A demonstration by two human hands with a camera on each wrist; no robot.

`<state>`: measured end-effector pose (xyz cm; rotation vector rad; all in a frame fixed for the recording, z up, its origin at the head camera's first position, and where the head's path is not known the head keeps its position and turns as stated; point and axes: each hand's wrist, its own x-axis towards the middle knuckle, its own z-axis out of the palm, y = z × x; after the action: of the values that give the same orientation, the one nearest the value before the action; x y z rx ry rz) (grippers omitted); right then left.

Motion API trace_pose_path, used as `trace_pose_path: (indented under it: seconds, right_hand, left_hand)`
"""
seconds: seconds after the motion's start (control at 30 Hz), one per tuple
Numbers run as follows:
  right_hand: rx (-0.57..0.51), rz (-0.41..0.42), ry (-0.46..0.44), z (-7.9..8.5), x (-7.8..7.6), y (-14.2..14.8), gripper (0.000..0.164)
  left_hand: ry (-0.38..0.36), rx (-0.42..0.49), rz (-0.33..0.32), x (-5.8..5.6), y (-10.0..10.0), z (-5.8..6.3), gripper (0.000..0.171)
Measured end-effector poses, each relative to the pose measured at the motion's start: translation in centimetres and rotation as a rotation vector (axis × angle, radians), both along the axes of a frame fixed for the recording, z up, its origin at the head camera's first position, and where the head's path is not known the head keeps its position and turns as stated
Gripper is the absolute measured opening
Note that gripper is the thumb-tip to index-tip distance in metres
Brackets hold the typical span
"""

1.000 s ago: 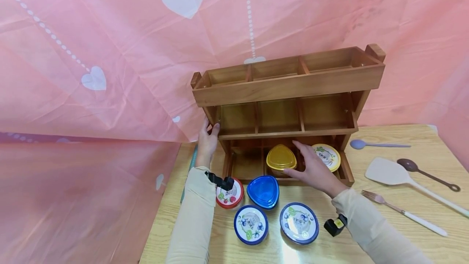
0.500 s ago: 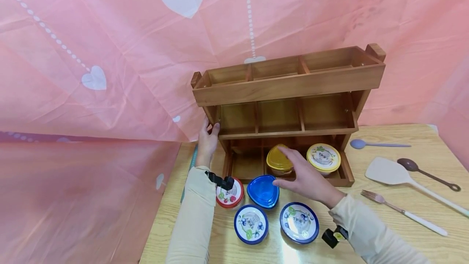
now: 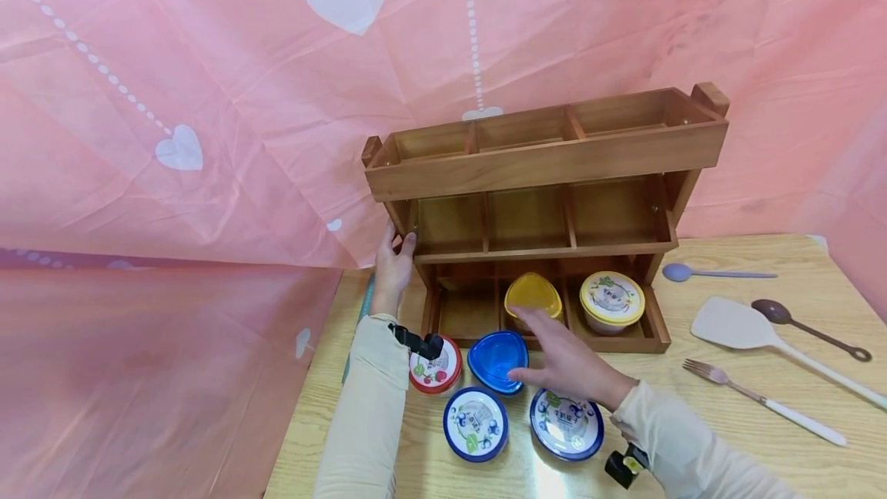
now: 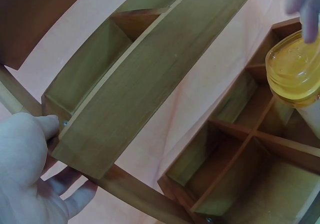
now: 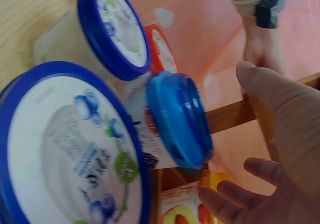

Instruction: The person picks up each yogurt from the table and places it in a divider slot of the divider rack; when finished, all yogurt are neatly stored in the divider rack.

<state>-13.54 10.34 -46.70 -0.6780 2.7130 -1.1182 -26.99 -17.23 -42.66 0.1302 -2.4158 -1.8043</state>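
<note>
My left hand (image 3: 393, 272) grips the left side of a three-tier wooden rack (image 3: 547, 169), thumb in front and fingers behind in the left wrist view. Over the table, my right hand (image 3: 568, 360) is spread with nothing in it, beside a tub with a blue triangular lid (image 3: 493, 359). Its fingertips overlap the yellow triangular-lidded tub (image 3: 533, 291), which sits in the bottom tier's middle compartment. To the right of that, a tub with a round yellow lid (image 3: 613, 299) fills the right compartment. Two tubs with round blue lids (image 3: 475, 425) and a red-lidded tub (image 3: 436, 368) stand in front.
Right of the rack lie a lavender spoon (image 3: 677, 272), a white spatula (image 3: 731, 323), a dark brown spoon (image 3: 772, 312) and a fork with a white handle (image 3: 797, 420). A teal strip (image 3: 367, 297) shows by the left forearm. Pink heart-patterned cloth (image 3: 263, 137) hangs behind.
My right hand has drawn back from the yellow-lidded tubs, down and left toward the blue triangular-lidded tub. The left hand has stayed on the rack.
</note>
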Motion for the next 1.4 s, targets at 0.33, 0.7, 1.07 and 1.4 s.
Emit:
trace_pose_path:
  seconds: [0.33,0.7,1.07,1.4]
  right_hand:
    - [0.053,0.027,-0.033,-1.4,0.2,-1.0,0.093]
    - [0.116,0.04,-0.004,-2.6,-0.1,-1.6,0.094]
    - [0.148,0.064,-0.033,-3.1,-0.6,-1.9,0.095]
    - [0.128,0.049,-0.083,-3.1,-0.6,-2.2,0.092]
  left_hand:
    - [0.007,0.006,0.0,0.1,0.0,0.1,0.055]
    - [0.019,0.031,0.001,0.0,0.2,0.1,0.055]
    - [0.017,0.043,-0.018,0.3,0.1,0.3,0.054]
    - [0.01,0.042,-0.019,0.8,0.4,1.3,0.056]
